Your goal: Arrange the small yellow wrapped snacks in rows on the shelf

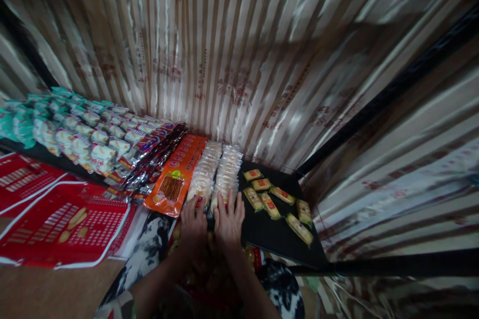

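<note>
The two rows of clear-wrapped pale cracker pkts (227, 170) lie side by side on the black tabletop (269, 237), running from the near edge back toward the striped shiny plastic sheet wall (239, 60). The flat orange snack bag (175, 177) touches them on the left, and the scattered small yellow-wrapped bars (271, 202) sit just beside them on the right. The left hand (193, 225) rests palm down at the near end of the left row, fingers loosely spread w/ tips on the front pkts and nothing closed in it. The right hand (229, 222) lies the same way on the right row's near end, fingers splayed flat, gripping nothing. By the look of them the pkts are light, each a thin slick film around brittle crackers, so prob. slippery against one another and easy to snap if pressed hard from above. The rows overlap like shingles, so they likely slide or fan out under a push at one end. The best hold seems to be the long sides of a short stack, thumb one side & fingers the other, or the crimped film end of a single pkt, w/ light pressure only. Further left lie silver-and-red foil packs (157, 152), white-and-teal pouches (82, 134) and big red printed bags (71, 224).
</note>
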`<state>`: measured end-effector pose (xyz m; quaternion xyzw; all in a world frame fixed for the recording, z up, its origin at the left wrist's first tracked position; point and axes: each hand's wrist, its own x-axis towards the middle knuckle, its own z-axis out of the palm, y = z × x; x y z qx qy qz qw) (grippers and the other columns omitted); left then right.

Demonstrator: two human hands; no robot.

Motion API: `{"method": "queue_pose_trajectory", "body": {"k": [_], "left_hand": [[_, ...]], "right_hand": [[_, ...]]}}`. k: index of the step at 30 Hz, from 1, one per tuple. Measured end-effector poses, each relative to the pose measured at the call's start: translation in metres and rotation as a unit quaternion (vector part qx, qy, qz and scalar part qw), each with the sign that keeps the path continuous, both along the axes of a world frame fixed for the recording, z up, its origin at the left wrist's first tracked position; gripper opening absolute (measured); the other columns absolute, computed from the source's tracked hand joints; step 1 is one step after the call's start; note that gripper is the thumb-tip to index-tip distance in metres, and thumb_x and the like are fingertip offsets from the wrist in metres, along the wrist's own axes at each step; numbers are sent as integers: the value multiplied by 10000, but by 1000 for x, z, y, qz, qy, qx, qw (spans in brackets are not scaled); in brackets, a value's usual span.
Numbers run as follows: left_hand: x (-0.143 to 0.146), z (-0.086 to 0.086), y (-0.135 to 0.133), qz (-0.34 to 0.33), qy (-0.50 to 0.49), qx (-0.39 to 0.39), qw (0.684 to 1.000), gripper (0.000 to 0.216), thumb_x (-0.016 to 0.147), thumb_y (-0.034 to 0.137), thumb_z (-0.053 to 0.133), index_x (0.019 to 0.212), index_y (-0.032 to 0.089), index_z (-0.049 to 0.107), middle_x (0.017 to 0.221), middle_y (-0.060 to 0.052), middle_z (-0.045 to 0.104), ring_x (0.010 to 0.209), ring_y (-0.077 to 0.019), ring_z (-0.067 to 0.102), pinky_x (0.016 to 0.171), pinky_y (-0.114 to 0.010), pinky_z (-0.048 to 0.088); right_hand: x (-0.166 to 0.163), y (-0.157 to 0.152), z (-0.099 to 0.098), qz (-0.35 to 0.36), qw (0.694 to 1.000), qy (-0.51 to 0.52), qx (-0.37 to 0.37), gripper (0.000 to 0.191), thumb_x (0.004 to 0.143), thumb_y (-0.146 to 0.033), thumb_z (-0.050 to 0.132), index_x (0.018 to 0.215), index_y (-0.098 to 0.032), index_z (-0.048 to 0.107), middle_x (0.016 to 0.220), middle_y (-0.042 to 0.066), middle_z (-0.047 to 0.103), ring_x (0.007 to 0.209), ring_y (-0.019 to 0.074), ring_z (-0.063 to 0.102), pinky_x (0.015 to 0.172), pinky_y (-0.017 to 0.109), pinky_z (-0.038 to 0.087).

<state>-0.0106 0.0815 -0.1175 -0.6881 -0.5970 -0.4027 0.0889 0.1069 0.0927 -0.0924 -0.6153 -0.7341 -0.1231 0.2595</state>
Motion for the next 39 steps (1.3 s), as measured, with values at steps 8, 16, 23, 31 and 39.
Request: {"method": "queue_pose_trajectory", "body": {"k": [8, 16, 23, 31, 39], "left_hand": [[2, 12, 38, 49, 38, -25, 998, 547, 882, 188, 377, 1386, 48, 219, 1463, -232, 153, 1352, -343, 126, 997, -543, 337], [8, 9, 42, 70, 71, -51, 994, 567, 849, 221, 413, 1366, 36, 271, 1467, -215, 151, 1349, -340, 147, 1031, -519, 310], [6, 18, 42, 59, 99, -44, 992, 561, 868, 205, 362, 1386, 48, 215, 1455, -200, 220, 1323, -301, 263, 1053, -525, 271], [7, 13, 41, 74, 84, -35, 993, 582, 851, 162, 362, 1393, 42, 189, 1456, -218, 197, 1344, -328, 181, 1018, -542, 323], [8, 7, 40, 83, 73, 8, 994, 520, 854, 193, 419, 1346, 50, 326, 1462, -199, 202, 1356, -334, 120, 1033, -516, 301]], "right_hand": [[-3, 23, -11, -4, 1000, -3, -2, 447, 863, -256, 426, 1307, -209, 440, 1503, 104, 122, 1363, 343, 34, 1005, 523, 255], [-2, 29, -15, 17, 1000, 19, 10, 432, 880, -340, 416, 1284, -195, 460, 1486, 94, 190, 1364, 333, 3, 982, 511, 320], [-1, 30, -17, 23, 1000, 17, -3, 425, 881, -324, 431, 1287, -198, 452, 1485, 104, 192, 1365, 331, 39, 979, 509, 331], [1, 29, -21, 32, 999, 19, 6, 446, 876, -278, 415, 1311, -179, 423, 1498, 102, 144, 1365, 337, 11, 1009, 535, 285], [4, 29, -25, 21, 999, 30, 21, 458, 893, -286, 347, 1330, -158, 396, 1490, 117, 173, 1364, 338, 0, 1001, 564, 262]]}}
